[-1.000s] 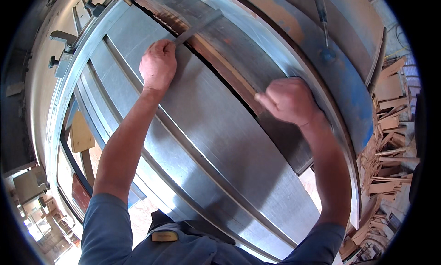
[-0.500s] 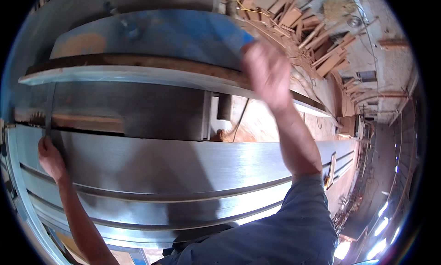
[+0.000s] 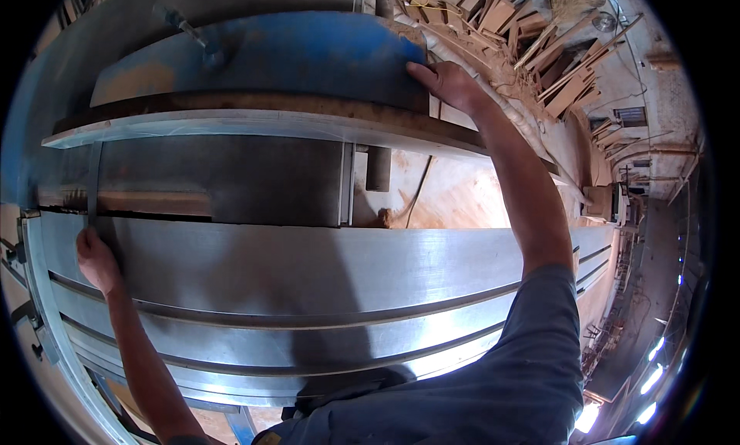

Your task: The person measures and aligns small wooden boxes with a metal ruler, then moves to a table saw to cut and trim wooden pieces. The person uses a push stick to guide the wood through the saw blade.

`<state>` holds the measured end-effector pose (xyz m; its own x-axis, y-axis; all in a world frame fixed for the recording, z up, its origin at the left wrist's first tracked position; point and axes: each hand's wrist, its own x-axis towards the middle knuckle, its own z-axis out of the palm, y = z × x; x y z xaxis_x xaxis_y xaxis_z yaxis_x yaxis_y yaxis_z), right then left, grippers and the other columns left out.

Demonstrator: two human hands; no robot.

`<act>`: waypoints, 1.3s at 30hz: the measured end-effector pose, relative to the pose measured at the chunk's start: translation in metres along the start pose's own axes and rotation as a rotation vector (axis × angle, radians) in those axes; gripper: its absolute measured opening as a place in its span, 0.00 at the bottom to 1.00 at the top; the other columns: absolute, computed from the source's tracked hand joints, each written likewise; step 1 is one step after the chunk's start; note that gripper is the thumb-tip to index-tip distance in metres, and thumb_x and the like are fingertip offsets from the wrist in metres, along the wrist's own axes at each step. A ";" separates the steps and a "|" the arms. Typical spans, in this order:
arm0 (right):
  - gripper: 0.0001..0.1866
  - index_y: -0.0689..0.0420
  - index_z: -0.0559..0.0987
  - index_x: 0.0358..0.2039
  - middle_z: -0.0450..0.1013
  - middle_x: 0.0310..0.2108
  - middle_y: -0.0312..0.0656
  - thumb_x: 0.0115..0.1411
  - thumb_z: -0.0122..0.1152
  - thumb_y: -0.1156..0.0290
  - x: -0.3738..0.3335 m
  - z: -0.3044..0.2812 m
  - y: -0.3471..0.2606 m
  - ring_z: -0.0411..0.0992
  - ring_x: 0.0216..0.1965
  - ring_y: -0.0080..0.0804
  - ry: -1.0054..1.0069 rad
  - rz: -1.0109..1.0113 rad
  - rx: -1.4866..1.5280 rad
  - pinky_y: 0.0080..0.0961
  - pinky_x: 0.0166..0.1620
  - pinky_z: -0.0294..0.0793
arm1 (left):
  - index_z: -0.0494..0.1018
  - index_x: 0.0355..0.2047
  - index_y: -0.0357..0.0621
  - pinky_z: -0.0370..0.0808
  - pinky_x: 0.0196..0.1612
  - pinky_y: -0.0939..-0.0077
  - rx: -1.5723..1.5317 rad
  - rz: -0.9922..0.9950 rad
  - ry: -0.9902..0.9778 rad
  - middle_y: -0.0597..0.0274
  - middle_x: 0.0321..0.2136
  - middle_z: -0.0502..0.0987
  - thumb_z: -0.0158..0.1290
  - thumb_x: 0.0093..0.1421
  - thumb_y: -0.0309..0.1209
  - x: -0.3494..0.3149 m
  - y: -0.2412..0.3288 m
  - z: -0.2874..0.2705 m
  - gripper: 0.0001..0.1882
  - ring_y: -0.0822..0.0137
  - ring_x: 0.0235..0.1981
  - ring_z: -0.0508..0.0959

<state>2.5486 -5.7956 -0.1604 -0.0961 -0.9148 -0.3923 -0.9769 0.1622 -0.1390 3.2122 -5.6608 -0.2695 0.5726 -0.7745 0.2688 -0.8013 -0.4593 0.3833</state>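
Observation:
At the left, my left hand [image 3: 99,261] rests on the metal saw table [image 3: 254,264], fingers closed on a narrow flat metal strip [image 3: 94,175] that looks like a ruler. The strip crosses the dark gap and reaches the long fence [image 3: 254,129], which has a pale front face and brown wood behind it. Beyond lies a worn blue fence body [image 3: 308,55]. My right hand [image 3: 453,82] grips its right end, thumb on top; the other fingers are partly hidden. Beside the strip, a long slot [image 3: 146,203] runs along the table edge.
Long grooves [image 3: 254,319] run along the near table. A metal locking handle [image 3: 185,30] rises behind the blue body. Right of the dark plate, an opening shows a dusty floor [image 3: 451,194] with a cable. Wood offcuts [image 3: 563,67] pile up at the far right.
My right hand has come down onto the right end of the blue fence body, where it was blurred by motion. My left hand keeps its hold on the strip. The view has shifted slightly.

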 end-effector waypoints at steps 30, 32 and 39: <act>0.24 0.50 0.61 0.09 0.56 0.10 0.35 0.39 0.74 0.66 -0.046 0.108 -0.237 0.61 0.13 0.31 0.260 -1.651 0.281 0.30 0.16 0.57 | 0.78 0.37 0.48 0.73 0.45 0.60 -0.058 -0.189 0.012 0.57 0.39 0.79 0.49 0.61 0.41 -0.018 0.056 -0.023 0.13 0.51 0.42 0.77; 0.24 0.50 0.61 0.09 0.56 0.10 0.35 0.39 0.74 0.66 -0.052 0.118 -0.238 0.60 0.13 0.31 0.188 -1.662 0.321 0.30 0.16 0.57 | 0.78 0.37 0.48 0.73 0.45 0.60 -0.057 -0.200 0.007 0.57 0.39 0.79 0.49 0.61 0.41 -0.018 0.055 -0.023 0.13 0.51 0.42 0.77; 0.26 0.49 0.59 0.08 0.56 0.10 0.34 0.41 0.74 0.64 -0.055 0.115 -0.236 0.60 0.13 0.29 0.236 -1.672 0.246 0.29 0.16 0.56 | 0.78 0.37 0.48 0.73 0.45 0.60 -0.067 -0.189 0.006 0.56 0.38 0.79 0.49 0.61 0.41 -0.016 0.055 -0.025 0.13 0.51 0.42 0.77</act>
<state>2.8065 -5.7410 -0.2106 0.8803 -0.1614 0.4460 0.0135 -0.9315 -0.3636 3.1627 -5.6630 -0.2308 0.7127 -0.6747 0.1920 -0.6665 -0.5658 0.4855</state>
